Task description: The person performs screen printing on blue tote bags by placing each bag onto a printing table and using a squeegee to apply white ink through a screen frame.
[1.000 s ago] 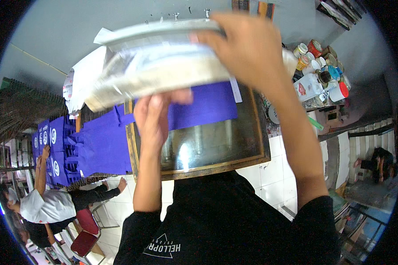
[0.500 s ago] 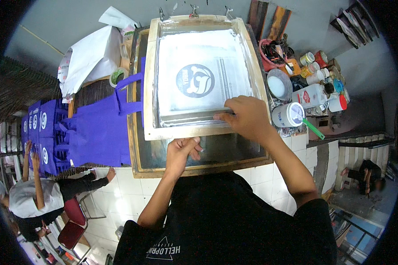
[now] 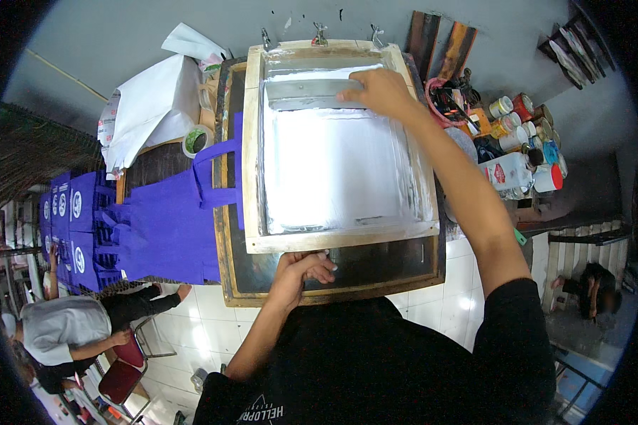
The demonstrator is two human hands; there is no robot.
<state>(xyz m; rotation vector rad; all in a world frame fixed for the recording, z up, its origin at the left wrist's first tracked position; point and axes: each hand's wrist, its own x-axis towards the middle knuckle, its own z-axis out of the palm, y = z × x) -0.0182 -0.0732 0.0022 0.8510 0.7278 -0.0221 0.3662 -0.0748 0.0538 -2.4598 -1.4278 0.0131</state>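
A wooden-framed printing screen [image 3: 344, 244] lies over a dark, wood-edged board [image 3: 376, 273]. White ink [image 3: 333, 166] covers most of its mesh. Near the far end of the frame, my right hand [image 3: 383, 92] grips a wide grey squeegee [image 3: 305, 93] from above, its blade down on the mesh. My left hand [image 3: 301, 278] is curled closed just below the screen's near edge, with nothing visible in its fingers. A strip of purple fabric [image 3: 239, 170] shows along the screen's left side, joined to the handles of a purple bag [image 3: 170, 227].
Metal clamps [image 3: 320, 34] stand at the screen's far edge. Jars and bottles [image 3: 507, 173] crowd the right side, near a pink basket [image 3: 443, 103]. White paper [image 3: 152, 99] and a tape roll [image 3: 197, 141] lie left. Printed purple bags [image 3: 78, 227] lie beyond; a co-worker [image 3: 67, 329] is beside them.
My right hand has moved the squeegee from the near end of the screen to the far end. White ink now hides the round design. My left hand stays by the near edge.
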